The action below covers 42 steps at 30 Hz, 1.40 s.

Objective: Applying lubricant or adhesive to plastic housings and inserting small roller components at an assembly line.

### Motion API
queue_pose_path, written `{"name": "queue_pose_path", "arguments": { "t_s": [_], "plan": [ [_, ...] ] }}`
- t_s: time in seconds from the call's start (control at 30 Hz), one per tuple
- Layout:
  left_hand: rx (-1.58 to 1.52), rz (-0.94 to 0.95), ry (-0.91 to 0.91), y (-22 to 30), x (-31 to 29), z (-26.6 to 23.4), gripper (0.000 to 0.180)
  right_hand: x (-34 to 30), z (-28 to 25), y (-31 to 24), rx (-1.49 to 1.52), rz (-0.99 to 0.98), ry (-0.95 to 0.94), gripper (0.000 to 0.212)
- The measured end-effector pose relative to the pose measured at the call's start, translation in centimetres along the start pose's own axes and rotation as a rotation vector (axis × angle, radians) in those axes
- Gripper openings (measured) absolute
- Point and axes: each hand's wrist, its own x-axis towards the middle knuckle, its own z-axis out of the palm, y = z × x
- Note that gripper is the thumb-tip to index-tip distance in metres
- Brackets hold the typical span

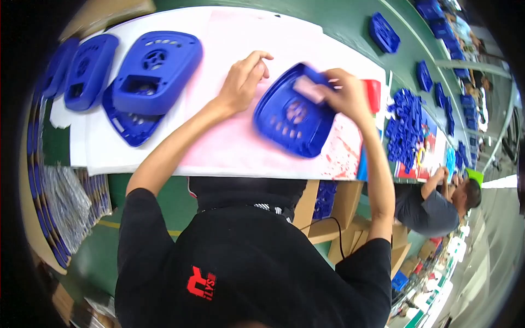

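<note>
A blue plastic housing shell (279, 123) lies hollow side up on the white, pink-stained table cover, with a round grille and a row of slots in its floor. My right hand (345, 97) reaches over its right side, fingers closed on a pale pink block (309, 89) blurred by motion; its exact kind is unclear. Left of the shell, and apart from it, my left hand (244, 82) hovers with loosely bent fingers and nothing visible in them. Farther left, a closed-looking blue housing (183, 65) rests partly on another blue shell (131, 128).
More blue housings (90, 71) stand at the far left. A red container (372, 95) sits beyond my right wrist. Small blue parts (404, 128) are heaped to the right, near a seated co-worker (435, 205). Blue shells (384, 33) lie along a green surface behind.
</note>
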Motion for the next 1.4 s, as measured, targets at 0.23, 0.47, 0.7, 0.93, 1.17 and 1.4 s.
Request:
{"name": "queue_pose_path", "arguments": {
  "t_s": [0.23,0.47,0.7,0.93,1.17,1.4],
  "plan": [
    [-0.159,-0.212,0.189,-0.4,0.7,0.9,0.021,6.3,-5.2,3.6,0.369,0.641,0.307,0.045],
    [0.213,0.067,0.011,-1.4,0.1,0.3,0.009,8.4,6.6,-20.7,-0.007,-0.329,0.113,0.051],
    [0.172,0.049,0.011,0.0,0.4,0.7,0.007,7.9,14.4,-29.6,-0.096,-0.375,0.103,0.066],
    [0.191,0.069,-0.004,0.1,0.3,0.7,0.009,8.0,17.1,-28.8,-0.238,-0.481,0.235,0.045],
    [0.273,0.074,-0.024,-1.6,0.3,1.2,0.008,7.0,7.2,-23.6,-0.026,-0.529,0.050,0.042],
    [-0.265,-0.208,0.118,-2.0,0.6,-0.6,0.012,-1.3,-4.6,-14.1,-0.128,-0.759,-0.015,0.013]
  ]
}}
